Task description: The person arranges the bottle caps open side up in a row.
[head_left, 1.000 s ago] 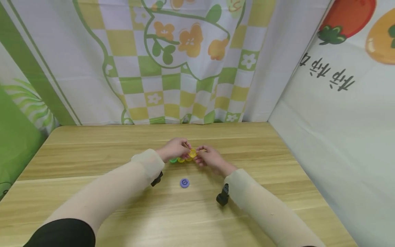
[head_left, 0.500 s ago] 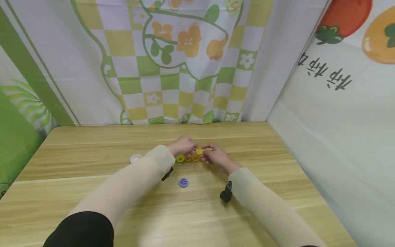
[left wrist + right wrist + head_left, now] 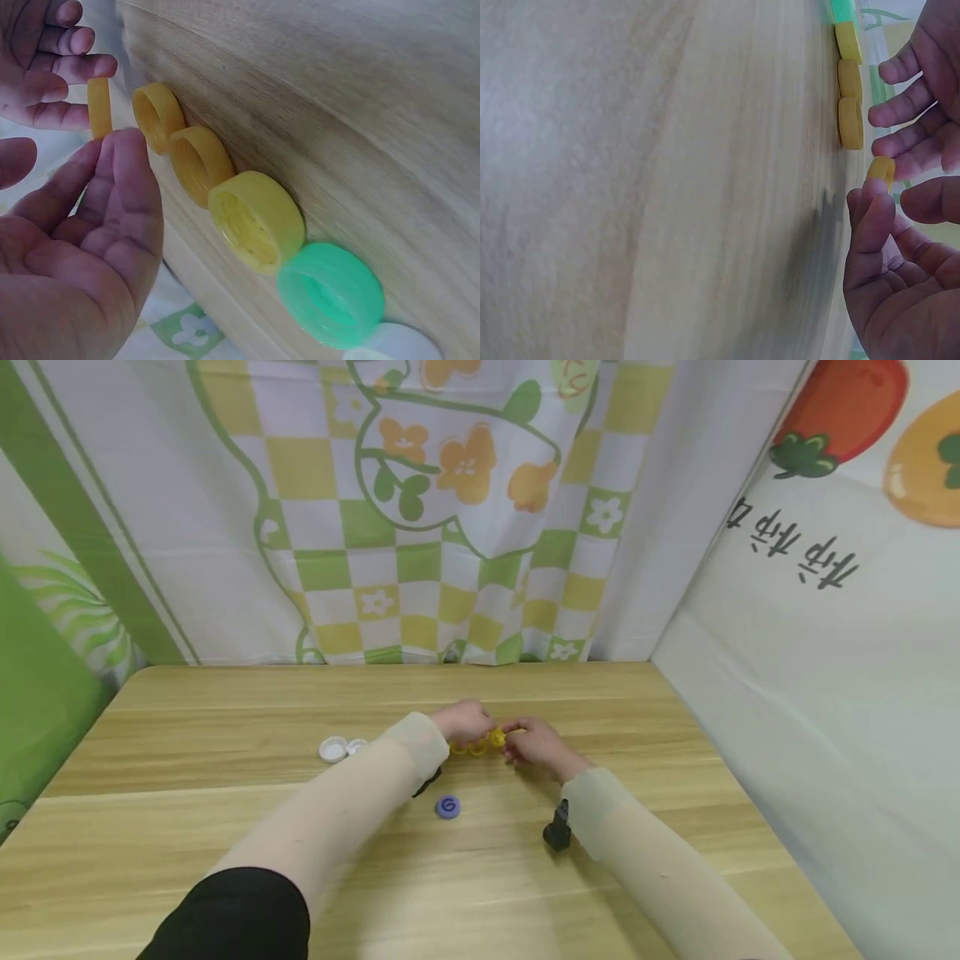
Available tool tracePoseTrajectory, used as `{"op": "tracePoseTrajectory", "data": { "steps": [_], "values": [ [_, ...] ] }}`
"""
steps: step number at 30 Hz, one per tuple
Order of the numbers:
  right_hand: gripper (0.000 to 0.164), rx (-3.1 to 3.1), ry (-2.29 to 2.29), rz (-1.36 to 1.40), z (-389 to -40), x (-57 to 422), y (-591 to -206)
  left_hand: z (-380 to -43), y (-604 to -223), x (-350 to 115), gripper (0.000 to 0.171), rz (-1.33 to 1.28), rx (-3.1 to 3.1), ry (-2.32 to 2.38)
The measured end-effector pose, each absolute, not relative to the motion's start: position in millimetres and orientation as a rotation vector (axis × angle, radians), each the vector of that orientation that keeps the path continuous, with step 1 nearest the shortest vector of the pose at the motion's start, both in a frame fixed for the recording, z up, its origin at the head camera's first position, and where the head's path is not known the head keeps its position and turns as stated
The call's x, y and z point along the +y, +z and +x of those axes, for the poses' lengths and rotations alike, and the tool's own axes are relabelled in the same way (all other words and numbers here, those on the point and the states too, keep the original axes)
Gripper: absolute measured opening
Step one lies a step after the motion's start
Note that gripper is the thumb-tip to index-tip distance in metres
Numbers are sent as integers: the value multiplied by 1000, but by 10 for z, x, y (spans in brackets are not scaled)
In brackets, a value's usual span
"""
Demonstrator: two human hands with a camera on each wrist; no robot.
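Observation:
My left hand [image 3: 467,720] and right hand [image 3: 537,743] meet near the middle of the table. Between their fingertips they hold a small yellow-orange bottle cap [image 3: 99,109] raised off the wood. Fingers of both hands touch its edges; the left ones meet its lower edge in the left wrist view. Beside it runs a row of caps standing close together: two orange-yellow caps [image 3: 159,116], a yellow cap [image 3: 259,221], a green cap [image 3: 330,292] and a white cap [image 3: 397,345]. My left arm hides part of this row in the head view.
A purple cap [image 3: 447,807] with a dark curled mark lies nearer to me on the wooden table [image 3: 225,718]. White caps [image 3: 333,749] show left of my left forearm. A printed curtain [image 3: 480,593] hangs behind the far edge, and a white wall [image 3: 787,693] stands at right.
Both hands have shifted right with the yellow-orange cap, which also looks slightly lower than half a second ago. White caps on the left have come out from behind my left arm.

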State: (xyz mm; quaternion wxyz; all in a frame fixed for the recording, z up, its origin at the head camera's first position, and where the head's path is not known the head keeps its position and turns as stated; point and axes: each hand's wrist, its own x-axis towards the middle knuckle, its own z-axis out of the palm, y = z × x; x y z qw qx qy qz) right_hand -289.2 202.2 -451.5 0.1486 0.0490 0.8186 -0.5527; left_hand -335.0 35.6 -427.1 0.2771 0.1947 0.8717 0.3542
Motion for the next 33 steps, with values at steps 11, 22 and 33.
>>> {"op": "tracePoseTrajectory", "data": {
  "steps": [11, 22, 33],
  "values": [
    [30, 2471, -1446, 138, -2871, 2006, -4544, -3336, -4334, 473, 25, 637, 2508, 721],
    [26, 2551, -1262, 130, -2862, 2005, -4493, -3342, -4342, 497, 36, 659, 2494, 654],
    [25, 2522, -1275, 117, -2849, 1988, -4465, -3329, -4325, 483, 42, 614, 2447, 665]
  ]
}}
